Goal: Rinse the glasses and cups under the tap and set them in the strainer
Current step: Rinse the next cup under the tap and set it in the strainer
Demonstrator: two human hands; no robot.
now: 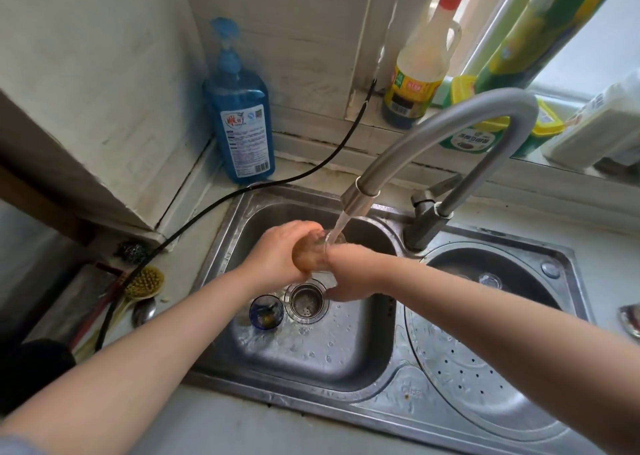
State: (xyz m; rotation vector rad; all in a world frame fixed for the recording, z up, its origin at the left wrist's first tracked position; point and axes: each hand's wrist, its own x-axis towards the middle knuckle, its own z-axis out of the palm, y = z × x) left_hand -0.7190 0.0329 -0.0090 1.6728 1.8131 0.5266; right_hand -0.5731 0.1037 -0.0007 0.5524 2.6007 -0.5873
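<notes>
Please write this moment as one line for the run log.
step: rinsing | glass: under tap, water running | left hand and right hand: hold glass | blue cup: in sink | strainer: one glass

The curved tap spout point(450, 132) arches over the left sink basin point(311, 350), limiting room above it. On the basin floor a small blue cup point(266, 313) sits just beside the drain point(306, 303); the near half lies open. The perforated strainer point(485, 368) on the right is open from above.
</notes>
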